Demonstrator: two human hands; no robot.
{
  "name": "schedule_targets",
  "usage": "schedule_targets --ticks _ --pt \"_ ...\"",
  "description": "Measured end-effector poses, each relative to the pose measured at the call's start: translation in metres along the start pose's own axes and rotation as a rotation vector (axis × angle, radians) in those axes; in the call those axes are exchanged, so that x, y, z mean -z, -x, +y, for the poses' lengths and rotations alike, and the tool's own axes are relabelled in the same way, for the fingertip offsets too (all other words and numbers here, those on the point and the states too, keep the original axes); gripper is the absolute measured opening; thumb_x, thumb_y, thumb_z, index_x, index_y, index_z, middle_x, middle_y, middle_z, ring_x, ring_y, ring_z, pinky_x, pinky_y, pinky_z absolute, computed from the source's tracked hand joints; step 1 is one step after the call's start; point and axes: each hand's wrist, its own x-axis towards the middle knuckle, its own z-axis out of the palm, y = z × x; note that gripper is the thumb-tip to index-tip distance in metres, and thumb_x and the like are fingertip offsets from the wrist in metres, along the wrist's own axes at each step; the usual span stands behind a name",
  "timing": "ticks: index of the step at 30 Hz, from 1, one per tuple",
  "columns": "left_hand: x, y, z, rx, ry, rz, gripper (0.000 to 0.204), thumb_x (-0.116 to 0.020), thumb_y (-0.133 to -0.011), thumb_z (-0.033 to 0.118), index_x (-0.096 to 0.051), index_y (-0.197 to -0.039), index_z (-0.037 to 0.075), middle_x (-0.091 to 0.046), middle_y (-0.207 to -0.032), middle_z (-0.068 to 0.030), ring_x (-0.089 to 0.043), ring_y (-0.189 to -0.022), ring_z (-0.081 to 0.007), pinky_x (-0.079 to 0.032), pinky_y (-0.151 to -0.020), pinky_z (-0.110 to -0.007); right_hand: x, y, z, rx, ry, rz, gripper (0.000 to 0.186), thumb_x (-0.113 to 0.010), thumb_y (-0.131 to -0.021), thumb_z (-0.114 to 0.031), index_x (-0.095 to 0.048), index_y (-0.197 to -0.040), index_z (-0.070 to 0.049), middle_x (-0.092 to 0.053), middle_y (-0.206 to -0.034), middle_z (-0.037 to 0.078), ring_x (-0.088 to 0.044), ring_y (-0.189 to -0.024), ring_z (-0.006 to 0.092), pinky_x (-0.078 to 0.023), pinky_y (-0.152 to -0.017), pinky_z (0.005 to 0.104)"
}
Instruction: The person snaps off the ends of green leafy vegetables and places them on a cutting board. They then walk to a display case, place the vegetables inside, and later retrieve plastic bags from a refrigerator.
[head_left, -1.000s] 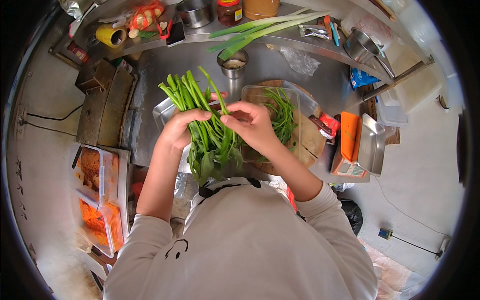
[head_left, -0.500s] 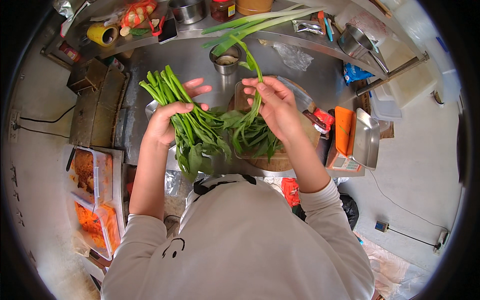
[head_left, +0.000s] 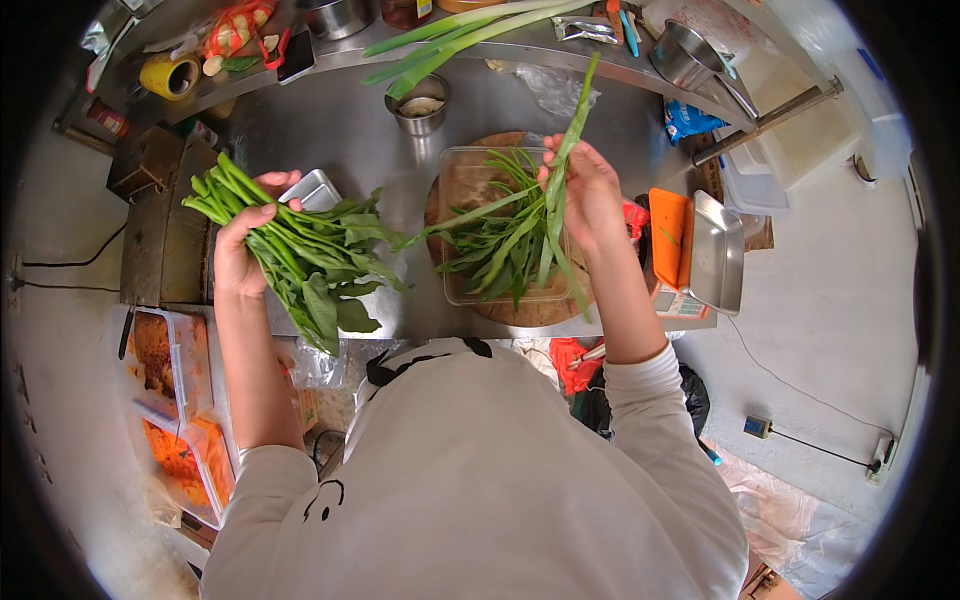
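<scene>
One leafy bunch [head_left: 325, 260] is being gripped by the left hand [head_left: 243, 240], one long stalk [head_left: 575, 128] is being pinched by the right hand [head_left: 588, 195], greens [head_left: 512, 245] lying in a clear container [head_left: 448, 286]

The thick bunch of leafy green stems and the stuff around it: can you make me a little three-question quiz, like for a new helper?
1. Which hand grips the thick bunch of leafy green stems?
2. True or false: the clear rectangular plastic box sits on the round wooden board.
3. Fill the gap: the flat rectangular ___ piece stands beside the shiny rectangular steel pan.

Key: 1. The left hand. 2. True. 3. Orange.
</scene>
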Motion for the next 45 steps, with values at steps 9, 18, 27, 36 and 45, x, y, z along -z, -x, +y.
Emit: schedule_targets --ticks 9,18,27,36,45 --pt "0.006 -0.002 -0.009 0.058 0.041 0.033 0.029 -0.054 -0.073 0.003 -0.056 -0.102 -0.002 -0.055 -0.108 -0.0144 -0.056 -0.087 -0.0209 -0.047 -0.081 -0.034 0.133 -0.044 0.089 0.183 1.649 0.377 0.014 -0.055 -0.075 -0.006 -0.066 -0.081 0.001 -0.064 -0.076 0.019 -0.064 -0.073 0.0296 -0.051 -0.068 0.0369" --pt "-0.011 -0.007 -0.018 0.115 -0.003 0.042 0.029 -0.057 -0.071 0.003 -0.057 -0.100 -0.002 -0.056 -0.107 -0.0142 -0.058 -0.085 -0.0202 -0.048 -0.078 -0.033 0.080 -0.027 0.066 0.357 1.294 0.265 0.015 -0.056 -0.077 -0.003 -0.065 -0.088 0.001 -0.064 -0.079 0.019 -0.064 -0.076 0.0297 -0.050 -0.070 0.0346" --pt "-0.045 -0.017 -0.034 0.184 -0.061 -0.145 0.015 -0.060 -0.072 0.008 -0.057 -0.085 0.002 -0.047 -0.124 -0.0160 -0.051 -0.105 -0.0232 -0.044 -0.089 -0.039 -0.074 0.023 0.059 0.401 0.847 -0.411 0.022 -0.064 -0.080 -0.010 -0.060 -0.098 0.001 -0.061 -0.084 0.009 -0.061 -0.077 0.0142 -0.050 -0.066 0.0250" --pt "-0.060 -0.018 -0.039 0.167 -0.019 -0.144 0.019 -0.058 -0.074 0.006 -0.058 -0.092 0.000 -0.049 -0.122 -0.0163 -0.054 -0.104 -0.0260 -0.044 -0.091 -0.039 -0.116 0.031 0.057 0.125 0.709 -0.417 0.016 -0.066 -0.081 -0.006 -0.063 -0.095 0.003 -0.066 -0.085 0.004 -0.060 -0.078 0.0079 -0.050 -0.064 0.0220" --pt "-0.058 -0.018 -0.033 0.153 0.064 -0.151 0.012 -0.059 -0.073 0.005 -0.059 -0.084 0.000 -0.055 -0.114 -0.0159 -0.057 -0.097 -0.0246 -0.046 -0.085 -0.037 -0.093 0.020 0.031 0.007 0.384 -0.263 0.015 -0.053 -0.089 -0.008 -0.059 -0.097 0.003 -0.066 -0.087 0.011 -0.063 -0.077 0.0153 -0.050 -0.068 0.0259"
